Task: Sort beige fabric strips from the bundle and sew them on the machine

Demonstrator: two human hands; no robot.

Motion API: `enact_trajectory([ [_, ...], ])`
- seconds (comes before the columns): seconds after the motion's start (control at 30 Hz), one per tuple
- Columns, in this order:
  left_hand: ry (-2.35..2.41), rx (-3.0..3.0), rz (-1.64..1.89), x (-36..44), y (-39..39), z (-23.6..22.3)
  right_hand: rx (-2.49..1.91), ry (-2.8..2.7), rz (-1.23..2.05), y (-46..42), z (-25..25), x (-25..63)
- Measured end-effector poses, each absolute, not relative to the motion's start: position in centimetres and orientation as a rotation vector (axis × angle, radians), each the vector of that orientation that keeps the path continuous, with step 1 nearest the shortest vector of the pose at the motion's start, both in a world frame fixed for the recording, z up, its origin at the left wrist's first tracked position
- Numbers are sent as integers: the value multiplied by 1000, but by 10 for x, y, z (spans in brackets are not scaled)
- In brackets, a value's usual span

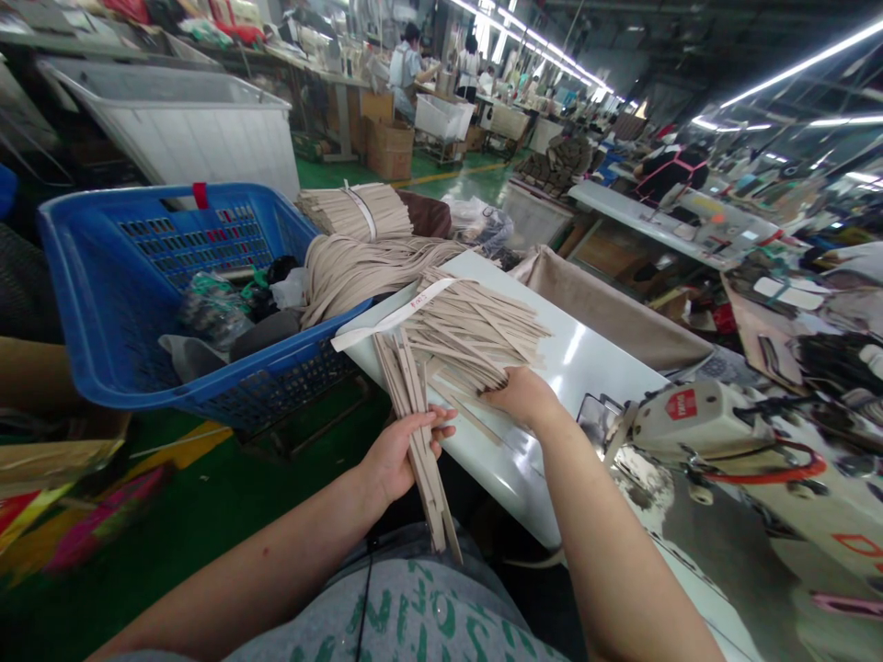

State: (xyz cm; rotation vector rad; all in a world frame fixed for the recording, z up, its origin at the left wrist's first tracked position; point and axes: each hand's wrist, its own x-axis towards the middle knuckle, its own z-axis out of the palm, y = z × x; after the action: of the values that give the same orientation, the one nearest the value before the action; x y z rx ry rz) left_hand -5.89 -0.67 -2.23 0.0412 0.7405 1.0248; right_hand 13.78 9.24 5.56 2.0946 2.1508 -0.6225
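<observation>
A bundle of beige fabric strips (418, 418) is in my left hand (400, 452), fingers closed around its middle, and the bundle's lower ends hang toward my lap. My right hand (521, 395) reaches onto a loose pile of similar strips (483, 326) on the white table (572, 354). Its fingertips close at the pile's near edge, partly hidden by the hand itself. Across the pile's left side lies a white paper band (393, 317) with red handwriting. A few stray strips (462, 405) rest on the tabletop between my hands.
Left of the table stands a blue plastic basket (179, 391) holding plastic bags. Thick bundles of strips (372, 262) lie at its right edge. A sewing machine (690, 428) occupies the right side. A fabric-lined bin (607, 317) sits behind the table. Other people work farther back.
</observation>
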Motion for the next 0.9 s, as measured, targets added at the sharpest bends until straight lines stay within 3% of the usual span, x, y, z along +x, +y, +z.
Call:
enact_trajectory([
  [0.73,750,44,1023,-59,-7,-22,2079,2240,-270,83,44,135],
  [0.9,755,39,1029,-59,-7,-23,2035,2250,-354,75,50,130],
])
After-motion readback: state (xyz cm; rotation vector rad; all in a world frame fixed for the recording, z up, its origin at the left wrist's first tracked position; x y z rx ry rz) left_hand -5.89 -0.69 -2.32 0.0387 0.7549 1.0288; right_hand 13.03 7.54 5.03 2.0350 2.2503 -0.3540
